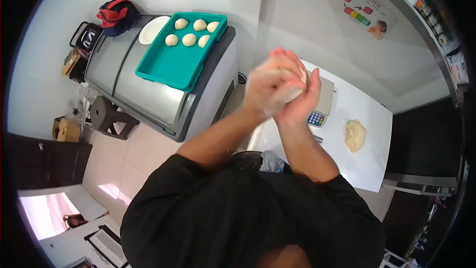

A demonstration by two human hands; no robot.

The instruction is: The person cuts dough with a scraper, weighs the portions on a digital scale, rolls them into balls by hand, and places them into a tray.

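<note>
My left hand is cupped over my right hand, above the white table near the scale. Between the two palms a small pale edge of a dough piece shows; the fingers hide most of it. Both hands are closed around it and dusted with flour. Under my hands stands a digital scale with a keypad, partly covered by my right hand. A larger lump of dough lies on the table to the right.
A teal tray holding several round dough balls rests on a chest freezer at the left. Beside it lie a white plate and a red and navy bag. A dark stool stands by the freezer; the white table is at the right.
</note>
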